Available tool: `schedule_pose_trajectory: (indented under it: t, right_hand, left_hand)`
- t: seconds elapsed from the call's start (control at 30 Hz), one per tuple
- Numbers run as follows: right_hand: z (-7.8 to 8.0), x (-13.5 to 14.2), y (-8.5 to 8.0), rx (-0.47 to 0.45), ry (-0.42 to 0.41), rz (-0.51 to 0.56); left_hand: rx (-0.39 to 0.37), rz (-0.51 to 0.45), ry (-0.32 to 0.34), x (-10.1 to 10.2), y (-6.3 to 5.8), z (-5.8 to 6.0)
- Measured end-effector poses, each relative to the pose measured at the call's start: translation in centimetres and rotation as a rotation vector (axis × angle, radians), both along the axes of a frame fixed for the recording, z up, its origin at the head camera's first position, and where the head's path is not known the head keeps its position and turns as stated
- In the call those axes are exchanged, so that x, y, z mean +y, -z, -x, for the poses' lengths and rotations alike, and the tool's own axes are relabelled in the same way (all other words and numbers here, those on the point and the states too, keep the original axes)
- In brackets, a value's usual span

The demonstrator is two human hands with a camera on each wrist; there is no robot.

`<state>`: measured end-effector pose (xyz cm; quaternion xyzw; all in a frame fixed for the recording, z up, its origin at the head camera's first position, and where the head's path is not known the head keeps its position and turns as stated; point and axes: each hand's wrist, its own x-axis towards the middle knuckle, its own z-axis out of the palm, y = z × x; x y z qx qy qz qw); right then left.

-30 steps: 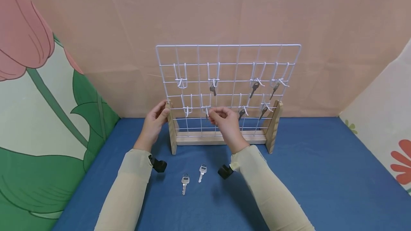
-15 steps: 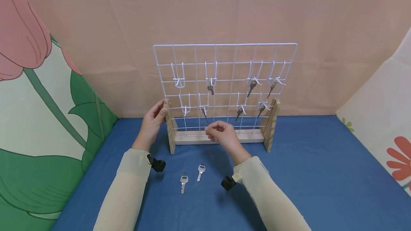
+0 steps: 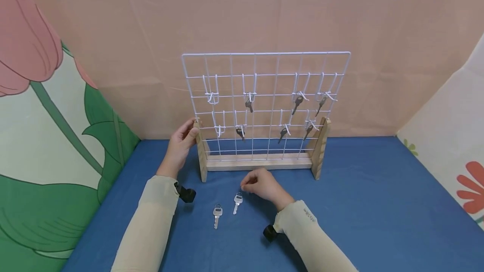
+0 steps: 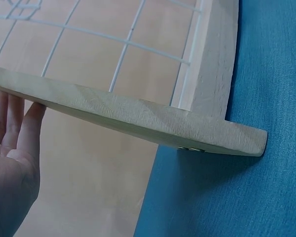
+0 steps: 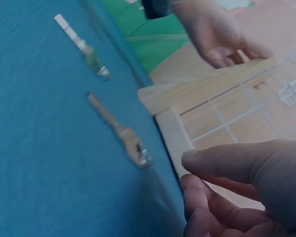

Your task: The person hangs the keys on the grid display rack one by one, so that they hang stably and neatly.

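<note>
My left hand (image 3: 180,144) grips the top of the wooden left upright (image 3: 202,154) of a white wire grid rack (image 3: 266,53), its thumb at the front edge. In the left wrist view the fingers lie against the wooden side piece (image 4: 138,116). My right hand (image 3: 264,186) is low over the cloth, thumb and fingertips bent toward each other with nothing between them. Right beside those fingertips lies a silver key (image 3: 237,202) with a small ring. A second key (image 3: 217,215) lies to its left and nearer me. In the right wrist view the keys look blurred.
Several dark keys hang from the rack's white hooks, one of them a lower-row key (image 3: 240,132). An upper-left hook (image 3: 212,97) and a lower-left hook (image 3: 219,130) carry none. Blue cloth (image 3: 378,205) covers the table, with a plain backdrop (image 3: 242,11) behind.
My right hand has let go of the key now hanging on the lower hook and come down toward me, to the keys on the cloth. The left hand has stayed on the upright.
</note>
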<state>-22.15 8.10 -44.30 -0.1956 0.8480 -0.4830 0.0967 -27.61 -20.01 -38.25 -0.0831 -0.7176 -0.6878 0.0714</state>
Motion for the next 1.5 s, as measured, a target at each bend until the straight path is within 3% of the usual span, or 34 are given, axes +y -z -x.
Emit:
schedule_pose_trajectory:
  t: [0.4, 0.83, 1.17, 1.5]
  right_hand:
    - [-0.8, -0.4, 1.0, -0.005, -0.038, -0.08]
    - [-1.2, -1.5, 0.9, 0.022, 0.035, -0.151]
    - [-1.5, -1.5, 0.7, 0.021, 0.033, -0.148]
    - [-1.5, -1.3, 0.3, -0.017, 0.018, -0.049]
  left_hand:
    - [-0.016, 0.005, -0.01, 0.1, -0.1, 0.0]
    - [0.006, -0.011, -0.004, 0.1, 0.1, 0.1]
    - [0.001, 0.001, -0.005, 0.0, 0.3, 0.2]
    - [-0.002, 0.012, 0.001, 0.0, 0.2, 0.1]
